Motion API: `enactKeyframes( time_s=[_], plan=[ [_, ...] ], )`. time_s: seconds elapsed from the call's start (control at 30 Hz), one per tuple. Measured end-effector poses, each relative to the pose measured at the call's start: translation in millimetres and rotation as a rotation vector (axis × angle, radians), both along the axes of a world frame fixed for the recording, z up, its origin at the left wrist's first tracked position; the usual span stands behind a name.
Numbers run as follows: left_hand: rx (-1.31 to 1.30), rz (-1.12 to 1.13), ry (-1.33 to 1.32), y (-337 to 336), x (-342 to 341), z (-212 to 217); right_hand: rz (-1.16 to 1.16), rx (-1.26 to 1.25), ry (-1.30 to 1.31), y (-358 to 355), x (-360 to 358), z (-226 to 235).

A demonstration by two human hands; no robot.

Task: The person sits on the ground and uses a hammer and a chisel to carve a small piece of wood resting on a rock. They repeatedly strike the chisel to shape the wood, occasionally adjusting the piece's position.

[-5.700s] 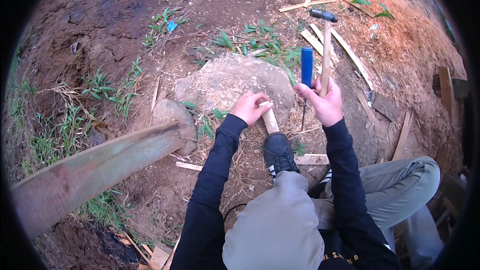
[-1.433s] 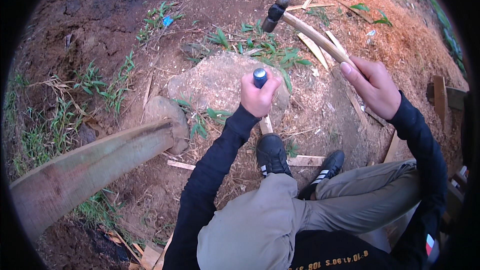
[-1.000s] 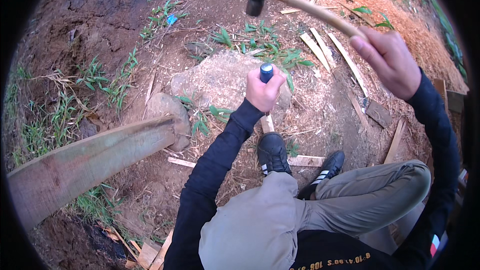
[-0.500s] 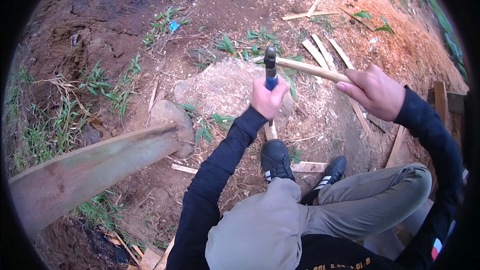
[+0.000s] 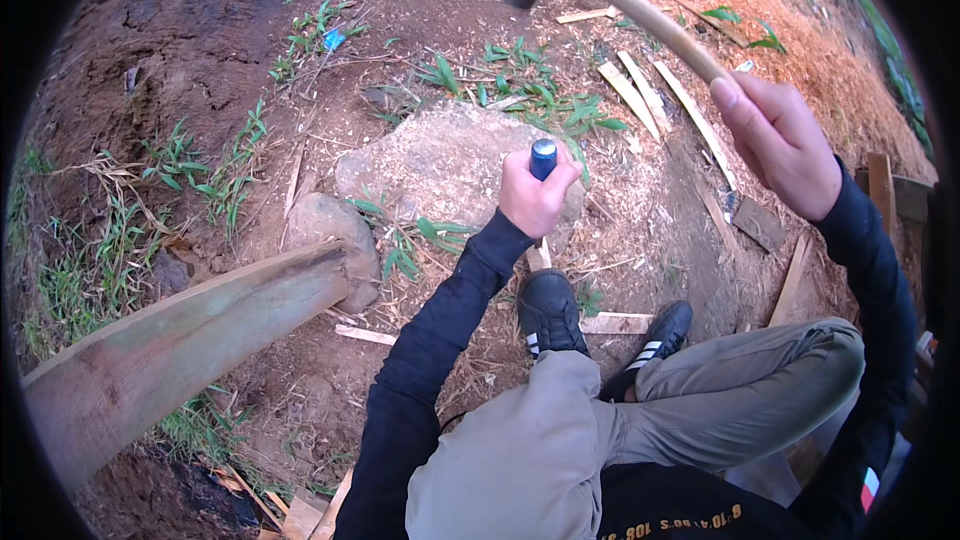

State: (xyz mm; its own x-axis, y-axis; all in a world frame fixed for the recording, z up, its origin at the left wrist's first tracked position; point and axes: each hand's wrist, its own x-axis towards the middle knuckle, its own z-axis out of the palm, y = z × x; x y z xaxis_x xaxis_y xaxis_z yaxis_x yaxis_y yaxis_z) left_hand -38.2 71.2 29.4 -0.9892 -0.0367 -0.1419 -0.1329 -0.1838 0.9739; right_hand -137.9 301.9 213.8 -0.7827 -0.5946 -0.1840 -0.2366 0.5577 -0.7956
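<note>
My left hand (image 5: 533, 198) is closed round the blue handle of a chisel (image 5: 543, 152), its metal-capped top showing above the fist. The blade is mostly hidden beneath the hand. Just below, a narrow piece of wood (image 5: 539, 257) sticks out from under the toe of my black shoe (image 5: 550, 312). Up to the right, my right hand (image 5: 785, 145) grips the wooden handle of a hammer (image 5: 650, 18). Its dark metal head is raised well beyond the chisel, apart from it and slightly blurred.
A large flat rock (image 5: 430, 155) lies beyond my left hand, with a smaller stone (image 5: 335, 240) beside it. From the left, a long thick plank (image 5: 190, 330) reaches to that stone. Wood strips (image 5: 630, 98), shavings and grass lie about on the dirt. Sawdust (image 5: 830, 80) covers the far right.
The hammer has lifted off the chisel's top, its head going up and away. My right hand has shifted slightly outward. My left hand stays in place round the chisel.
</note>
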Motion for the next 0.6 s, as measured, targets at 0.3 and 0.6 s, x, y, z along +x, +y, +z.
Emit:
enactKeyframes(
  time_s=[0.3, 0.6],
  plan=[
    [0.033, -0.015, -0.044, -1, 3, 9, 0.016, 0.028, 0.047, 13, -1, 0],
    [-0.044, 0.100, 0.048, 0, -4, 21, 0.011, 0.027, -0.059, 27, 15, -26]
  ],
)
